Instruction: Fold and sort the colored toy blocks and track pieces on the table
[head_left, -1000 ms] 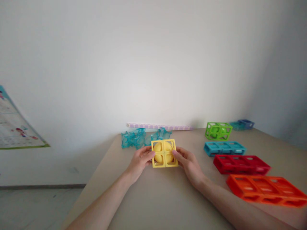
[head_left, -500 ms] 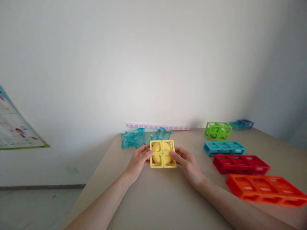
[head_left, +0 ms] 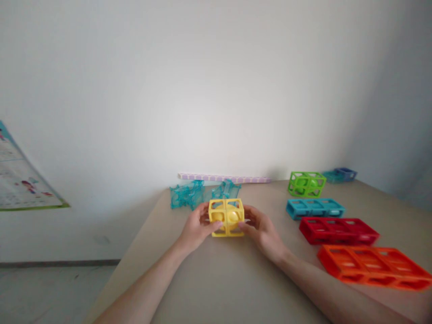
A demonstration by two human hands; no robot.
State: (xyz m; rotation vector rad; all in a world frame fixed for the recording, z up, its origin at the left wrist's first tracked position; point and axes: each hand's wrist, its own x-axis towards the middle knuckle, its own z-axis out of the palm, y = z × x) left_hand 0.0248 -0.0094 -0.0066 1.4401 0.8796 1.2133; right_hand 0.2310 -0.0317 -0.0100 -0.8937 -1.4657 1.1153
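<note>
A yellow open-frame block with rounded yellow shapes inside is held between both hands just above the beige table. My left hand grips its left side with the thumb on the front. My right hand grips its right side, fingers curled against it. The block is tipped so its top face shows.
Clear teal plastic pieces lie behind the block, with a pale purple strip along the wall. To the right lie a green frame, a blue frame, a red frame and an orange frame. A poster hangs at left.
The yellow block has been turned between my hands, from facing me flat to tipped back, and shifted slightly left. Both hands have stayed on its sides.
</note>
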